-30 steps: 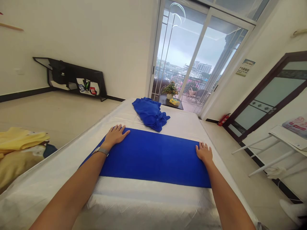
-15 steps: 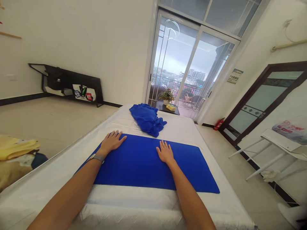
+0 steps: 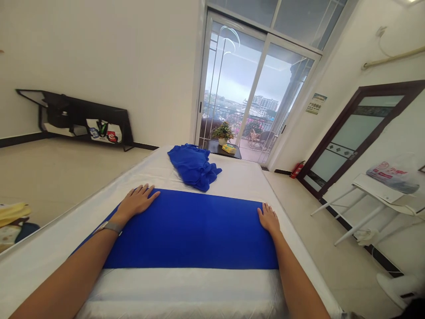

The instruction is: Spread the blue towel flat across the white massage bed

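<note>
A flat blue cloth (image 3: pixel 189 230) lies across a white-sheeted bed (image 3: pixel 235 175), its long side running crosswise. My left hand (image 3: pixel 136 201) rests palm down with fingers spread on the cloth's far left part, overlapping its far edge. My right hand (image 3: pixel 268 220) lies flat at the cloth's right end, fingertips near the far corner. Neither hand grips anything. Beyond the cloth, a bunched blue towel (image 3: pixel 193 167) sits on the sheet, apart from both hands.
Past the bed stand a low dark table (image 3: pixel 223 150) with a potted plant and a yellow box, then a glass balcony door (image 3: pixel 255 88). A red fire extinguisher (image 3: pixel 297 170) and a white folding table (image 3: pixel 372 186) stand on the right. Yellow fabric (image 3: pixel 11 217) shows at left.
My right hand has slid back out to the cloth's right end from mid-cloth half a second ago. My left hand stays in place on the cloth, and the view has turned slightly.
</note>
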Available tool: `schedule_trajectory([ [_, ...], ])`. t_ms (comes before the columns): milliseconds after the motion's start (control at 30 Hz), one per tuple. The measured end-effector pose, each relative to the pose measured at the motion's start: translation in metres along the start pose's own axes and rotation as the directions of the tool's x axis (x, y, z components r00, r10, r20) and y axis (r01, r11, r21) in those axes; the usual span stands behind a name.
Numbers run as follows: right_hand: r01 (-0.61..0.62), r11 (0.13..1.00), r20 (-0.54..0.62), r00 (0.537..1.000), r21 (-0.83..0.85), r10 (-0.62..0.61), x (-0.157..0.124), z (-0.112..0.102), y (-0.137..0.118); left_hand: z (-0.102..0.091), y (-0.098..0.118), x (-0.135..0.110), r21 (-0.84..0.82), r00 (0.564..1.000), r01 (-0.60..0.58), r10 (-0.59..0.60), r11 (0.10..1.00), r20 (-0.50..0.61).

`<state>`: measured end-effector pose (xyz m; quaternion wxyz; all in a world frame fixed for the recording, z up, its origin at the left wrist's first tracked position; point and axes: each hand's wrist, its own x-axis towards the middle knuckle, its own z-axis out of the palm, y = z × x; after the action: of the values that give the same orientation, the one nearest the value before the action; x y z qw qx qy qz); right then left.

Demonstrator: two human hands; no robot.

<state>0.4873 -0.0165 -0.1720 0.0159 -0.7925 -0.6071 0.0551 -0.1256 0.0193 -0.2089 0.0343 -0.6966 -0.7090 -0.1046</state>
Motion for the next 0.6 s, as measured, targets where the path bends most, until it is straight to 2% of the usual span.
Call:
schedule_trajectory([
  [167, 0.008, 1.000, -0.024, 1.000, 0.027, -0.008, -0.001, 0.004, -0.003, -0.005, 0.002, -0.003, 0.066, 1.000, -0.021, 0.022, 0.998, -0.006],
  [267, 0.016, 0.999, -0.035, 0.999, 0.039, -0.014, -0.002, 0.005, -0.004, -0.016, 0.013, -0.008, 0.101, 0.995, 0.012, -0.002, 0.995, -0.102],
  [333, 0.016, 0.999, -0.039, 0.999, 0.043, -0.015, -0.003, 0.005, -0.004, -0.024, 0.026, -0.011, 0.109, 0.982, -0.010, 0.030, 0.994, -0.185],
  [433, 0.019, 0.999, -0.042, 0.999, 0.045, -0.017, -0.002, 0.005, -0.004, -0.033, 0.064, -0.011, 0.035, 0.970, -0.091, 0.096, 0.995, -0.222],
  [533, 0.023, 0.999, -0.042, 0.999, 0.038, -0.022, -0.001, 0.005, -0.004, -0.036, 0.123, -0.013, -0.108, 0.974, -0.205, 0.191, 0.973, -0.121],
  [600, 0.025, 0.999, -0.039, 0.999, 0.034, -0.024, -0.001, 0.005, -0.004, -0.034, 0.167, -0.020, -0.169, 0.948, -0.319, 0.311, 0.933, -0.069],
])
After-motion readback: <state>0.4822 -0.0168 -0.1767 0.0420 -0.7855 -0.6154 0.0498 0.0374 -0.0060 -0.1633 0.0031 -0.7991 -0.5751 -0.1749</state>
